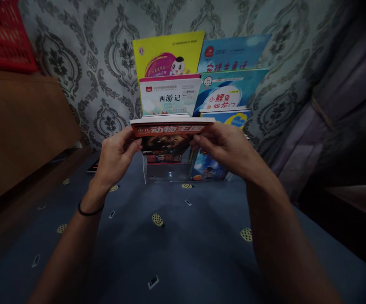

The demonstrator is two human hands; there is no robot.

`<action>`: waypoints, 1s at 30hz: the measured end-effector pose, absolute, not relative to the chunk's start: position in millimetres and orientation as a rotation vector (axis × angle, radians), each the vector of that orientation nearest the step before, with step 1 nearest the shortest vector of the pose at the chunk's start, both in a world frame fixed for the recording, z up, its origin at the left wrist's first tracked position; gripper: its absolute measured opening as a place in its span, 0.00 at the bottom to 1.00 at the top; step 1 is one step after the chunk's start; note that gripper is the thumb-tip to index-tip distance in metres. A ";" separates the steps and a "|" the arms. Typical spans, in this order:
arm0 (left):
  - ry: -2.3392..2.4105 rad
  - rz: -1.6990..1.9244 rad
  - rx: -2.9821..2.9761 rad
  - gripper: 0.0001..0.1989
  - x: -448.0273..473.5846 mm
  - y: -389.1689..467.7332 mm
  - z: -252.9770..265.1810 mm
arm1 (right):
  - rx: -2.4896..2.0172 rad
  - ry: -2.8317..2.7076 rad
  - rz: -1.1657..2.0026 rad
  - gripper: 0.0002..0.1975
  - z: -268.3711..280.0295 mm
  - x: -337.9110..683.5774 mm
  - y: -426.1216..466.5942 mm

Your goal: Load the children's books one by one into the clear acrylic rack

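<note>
A dark book with a red title band (pixel 167 143) is gripped at its two sides, its top edge tipped toward me. My left hand (pixel 115 156) pinches its left side, thumb on the cover. On the right side, my right hand (pixel 225 145) holds it the same way. Just behind and below it stands a clear tiered book rack (pixel 167 174). Its left column holds a yellow book (pixel 170 46) and a white book (pixel 173 95). In the right column are several blue books, among them a light blue book (pixel 233 48) and a teal book (pixel 249 84).
A blue cloth (pixel 132 249) with pineapple prints lies beneath the rack. Patterned wallpaper (pixel 97 38) is behind. A brown box (pixel 24 126) with a red basket (pixel 5 42) on it stands at the left. A purple curtain (pixel 319 114) hangs at the right. A dark flat object (pixel 92 168) lies behind my left wrist.
</note>
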State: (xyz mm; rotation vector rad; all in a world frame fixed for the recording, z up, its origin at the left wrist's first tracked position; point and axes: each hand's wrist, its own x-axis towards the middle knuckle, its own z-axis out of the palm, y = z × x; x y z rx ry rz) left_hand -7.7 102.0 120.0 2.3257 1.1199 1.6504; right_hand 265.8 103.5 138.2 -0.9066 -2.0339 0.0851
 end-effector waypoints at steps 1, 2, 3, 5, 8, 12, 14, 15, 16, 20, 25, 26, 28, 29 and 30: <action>1.123 1.618 2.339 0.12 -9.0 101.8 120.4 | -0.916 -2.073 0.108 0.08 138.4 267.5 103.7; 1.127 1.577 2.352 0.12 -10.4 101.9 120.7 | -0.928 -2.113 0.133 0.07 138.3 269.3 104.3; 1.134 1.532 2.365 0.12 -11.7 102.1 121.0 | -0.943 -2.150 0.156 0.07 137.9 271.2 105.3; 1.153 1.452 2.382 0.12 -13.8 103.4 120.8 | -0.981 -2.202 0.170 0.07 136.8 273.8 107.6; 1.133 1.447 2.380 0.12 -13.5 105.5 119.3 | -1.014 -2.193 0.095 0.08 135.8 272.7 108.8; 1.125 1.581 2.383 0.12 -9.6 104.2 119.4 | -0.945 -2.070 -0.007 0.09 138.7 265.2 102.9; 1.152 1.598 2.396 0.12 -9.1 102.0 121.2 | -0.938 -2.049 -0.009 0.10 141.1 264.0 99.6; 1.163 1.573 2.407 0.12 -9.7 100.9 122.3 | -0.959 -2.065 -0.005 0.09 142.2 264.7 98.5; 1.172 1.526 2.418 0.12 -10.9 100.2 123.3 | -0.995 -2.100 -0.001 0.08 143.0 266.2 98.1; 1.136 1.128 2.443 0.14 -20.6 101.6 124.8 | -1.151 -2.347 0.134 0.12 141.1 274.1 101.1; 0.991 0.435 2.377 0.14 -32.1 110.1 117.6 | -1.177 -2.475 0.773 0.13 131.0 272.4 106.6; 0.970 0.358 2.344 0.14 -33.4 111.7 115.7 | -1.171 -2.463 0.856 0.14 129.7 271.0 107.2; 0.960 0.310 2.296 0.15 -34.6 114.2 112.3 | -1.148 -2.443 0.948 0.16 128.2 268.7 108.2; 0.970 0.321 2.279 0.15 -34.7 115.1 111.0 | -1.139 -2.435 0.973 0.16 127.8 268.3 109.0; 0.985 0.342 2.261 0.16 -34.3 115.8 110.1 | -1.138 -2.425 0.988 0.17 127.4 268.4 110.0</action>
